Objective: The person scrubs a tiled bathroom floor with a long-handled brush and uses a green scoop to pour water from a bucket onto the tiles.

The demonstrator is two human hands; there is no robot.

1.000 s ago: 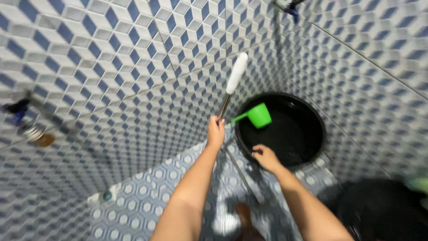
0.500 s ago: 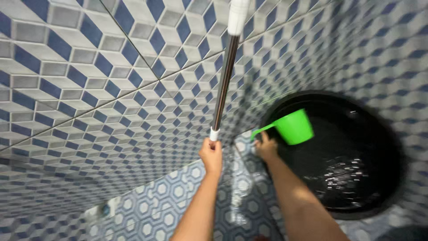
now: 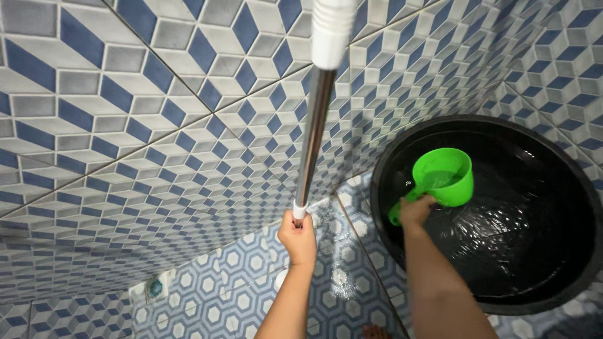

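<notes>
Clearly, a light, rigid scoop (image 3: 443, 176) is gripped by its handle over the tub (image 3: 565, 289) by the right hand (image 3: 416, 211); the pole (image 3: 312, 138) beside the tub is clenched in the left hand (image 3: 299, 237).

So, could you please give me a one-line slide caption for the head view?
Left hand grips a metal pole; right hand holds a green dipper over a black water tub.

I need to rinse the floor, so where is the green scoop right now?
In the head view, the green scoop sits right of centre, inside the black tub over its water, with the right hand gripping its handle.
</notes>
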